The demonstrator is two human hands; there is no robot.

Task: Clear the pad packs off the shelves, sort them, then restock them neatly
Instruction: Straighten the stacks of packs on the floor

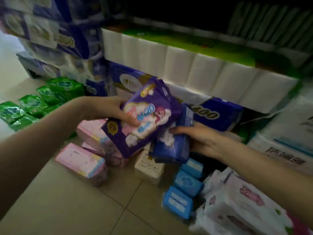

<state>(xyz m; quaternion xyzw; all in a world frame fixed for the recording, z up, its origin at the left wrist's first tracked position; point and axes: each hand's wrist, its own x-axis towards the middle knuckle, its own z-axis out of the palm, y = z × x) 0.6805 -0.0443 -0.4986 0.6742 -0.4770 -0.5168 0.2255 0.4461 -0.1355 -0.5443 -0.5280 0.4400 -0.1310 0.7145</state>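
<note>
left hand (108,110): we see it gripping the purple pad pack (145,119) from the left edge, thumb curled over the printed front, the other fingers hidden behind the pack.
purple pad pack: held up off the floor, tilted, in front of the stacked goods; its front shows "420" in blue.
right hand (199,138): we see it holding the dark blue pad pack (176,145) from the right side, fingers curled onto it.
dark blue pad pack: just beside and partly behind the purple one, touching it, also lifted above the floor piles.
green pad packs (33,106): a cluster lying on the tiled floor (71,206) at the left.
pink pad packs (83,158): a few lying on the floor below the left hand.
cream pack (149,168): standing on the floor between the pink ones and the light blue ones.
light blue pad packs (184,189): a short row on the floor under the right forearm.
white wrapped packs (240,206): piled at the lower right.
tissue roll bundles (186,70): white, stacked on the blue "400" packs (218,114) behind the hands.
</note>
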